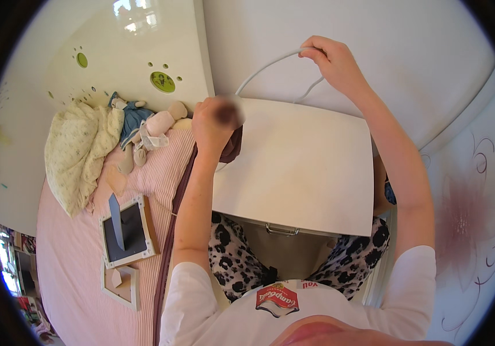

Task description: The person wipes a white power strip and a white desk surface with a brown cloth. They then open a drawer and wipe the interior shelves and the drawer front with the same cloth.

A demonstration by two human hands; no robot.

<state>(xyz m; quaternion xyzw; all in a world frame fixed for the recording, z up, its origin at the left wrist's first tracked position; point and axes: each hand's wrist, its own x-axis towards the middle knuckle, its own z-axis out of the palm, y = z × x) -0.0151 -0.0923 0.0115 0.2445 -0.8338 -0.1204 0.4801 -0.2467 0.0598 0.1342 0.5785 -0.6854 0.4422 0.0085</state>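
Observation:
Over the far left corner of a white nightstand (299,160), my left hand (213,123) is closed on a dark brown object (233,145), which looks like cloth; its upper part is blurred. From beside this hand a pale grey cable (267,67) arcs up to my right hand (327,60). The right hand pinches the cable between thumb and fingers, in front of the white wall. Below that hand another stretch of cable (310,88) drops behind the nightstand's back edge. A short piece of thin cord shows under the brown object.
To the left is a bed with a pink striped sheet (74,259), bearing two picture frames (147,233) (135,285) lying face down, soft dolls (137,116) and a pale floral pillow (74,151). A drawer handle (282,231) faces my knees. A flower-patterned panel (463,220) stands at right.

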